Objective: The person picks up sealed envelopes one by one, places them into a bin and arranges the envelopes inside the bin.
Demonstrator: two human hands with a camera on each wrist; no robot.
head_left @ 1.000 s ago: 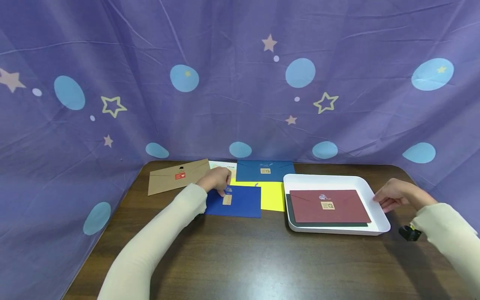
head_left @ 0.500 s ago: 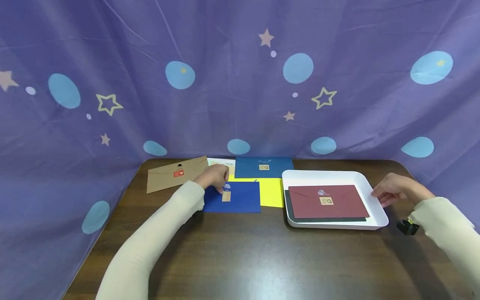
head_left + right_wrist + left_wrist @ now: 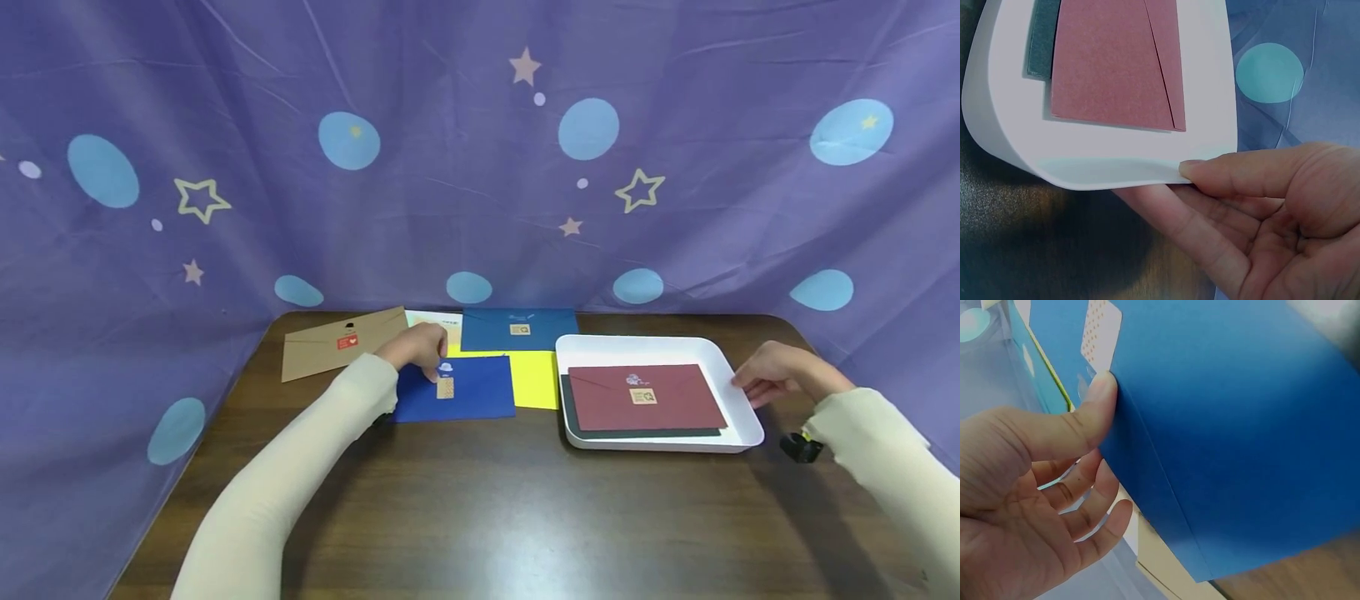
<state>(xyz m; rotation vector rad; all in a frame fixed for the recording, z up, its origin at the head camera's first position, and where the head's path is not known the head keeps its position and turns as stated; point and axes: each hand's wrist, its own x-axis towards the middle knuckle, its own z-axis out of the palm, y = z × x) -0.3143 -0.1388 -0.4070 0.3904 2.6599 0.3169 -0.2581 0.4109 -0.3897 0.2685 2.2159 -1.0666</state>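
My left hand (image 3: 418, 346) pinches the back edge of a blue envelope (image 3: 480, 396), thumb on top beside its small patterned sticker; in the left wrist view the fingers curl under the edge of the blue envelope (image 3: 1235, 437). My right hand (image 3: 772, 372) holds the right rim of a white tray (image 3: 738, 417). In the right wrist view the thumb lies over the rim of the white tray (image 3: 1104, 169), with fingers beneath. Inside the tray a dark red envelope (image 3: 675, 408) rests on a dark green envelope (image 3: 600, 433), mostly covered by it.
Behind the held envelope lie a yellow envelope (image 3: 534, 383), a teal-blue envelope (image 3: 491, 333) and a pale printed one (image 3: 442, 318), partly covered. A brown kraft envelope (image 3: 315, 350) lies at the left. A purple patterned curtain (image 3: 465, 167) hangs behind the wooden table (image 3: 450, 517).
The head view has shifted slightly, so everything sits a little higher and further left. Over the last half second the blue envelope has turned slightly in my left hand. The right hand stays on the tray.
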